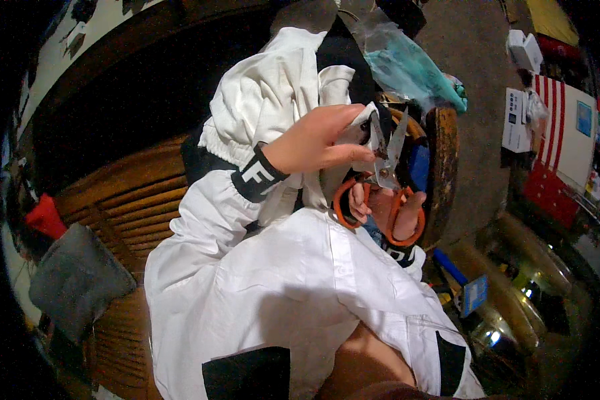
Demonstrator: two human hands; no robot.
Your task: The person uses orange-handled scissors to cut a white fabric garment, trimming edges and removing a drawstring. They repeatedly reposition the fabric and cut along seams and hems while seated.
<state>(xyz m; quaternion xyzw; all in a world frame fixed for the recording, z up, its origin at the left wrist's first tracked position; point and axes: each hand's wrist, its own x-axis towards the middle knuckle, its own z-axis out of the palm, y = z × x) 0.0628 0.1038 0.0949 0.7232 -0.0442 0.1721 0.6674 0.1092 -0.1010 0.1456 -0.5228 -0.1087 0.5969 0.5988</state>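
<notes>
A white garment with a gathered, elastic edge lies heaped in front of me, with black cloth beside and under it. My left hand reaches across from the left and pinches a raised edge of the white cloth between thumb and fingers. My right hand has its fingers and thumb through the orange handles of a pair of scissors. The scissor blades point away from me and stand apart, close beside the pinched cloth. Whether the blades touch the cloth, I cannot tell.
I sit on a slatted wooden bench; its armrest is at my right. A grey cushion and a red item lie on the left. Beyond the armrest are a teal plastic bag, a white box and a red-and-white box.
</notes>
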